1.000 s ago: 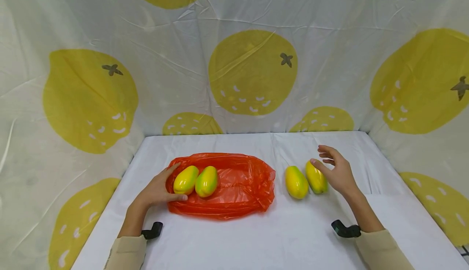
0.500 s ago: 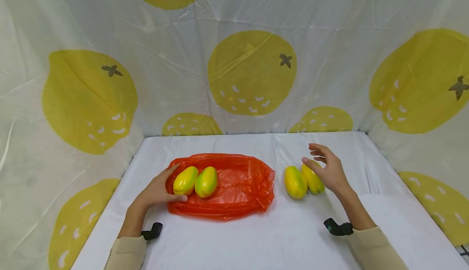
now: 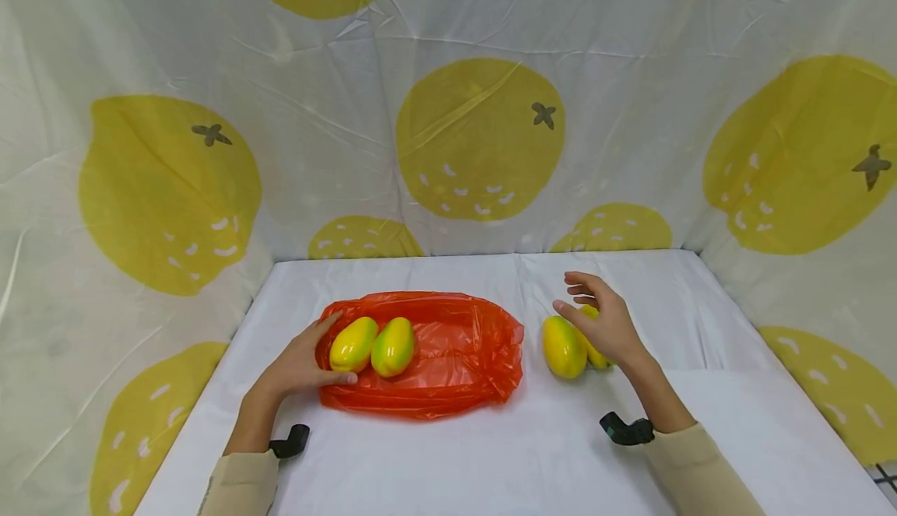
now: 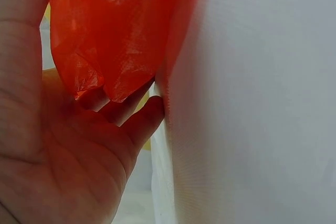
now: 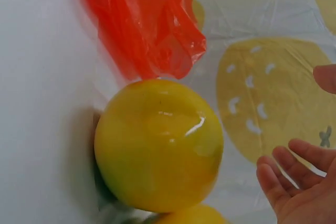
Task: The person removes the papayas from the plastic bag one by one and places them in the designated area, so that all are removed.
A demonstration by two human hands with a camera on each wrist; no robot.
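A red plastic bag point(image 3: 448, 356) lies spread open left of the middle of the white table. Two glossy yellow-green fruits, papaya-like in shape, rest in its left part: one fruit point(image 3: 353, 345) and, beside it, another fruit point(image 3: 393, 347). My left hand point(image 3: 301, 360) cups the bag's left end, thumb in front and fingers behind; in the left wrist view the bag point(image 4: 115, 35) hangs over the palm. To the right of the bag lies a third fruit point(image 3: 564, 347). My right hand point(image 3: 603, 325) hovers with parted fingers over a fourth fruit point(image 3: 594, 352), partly hiding it.
The white cloth-covered table point(image 3: 455, 469) meets a lemon-print curtain point(image 3: 483, 138) at the back and on both sides. Black wrist mounts sit on the left wrist point(image 3: 290, 442) and right wrist point(image 3: 626, 429).
My right hand has moved left over the rightmost fruit, covering more of it and coming close to the fruit beside it. The left hand, bag and fruits have stayed in place.
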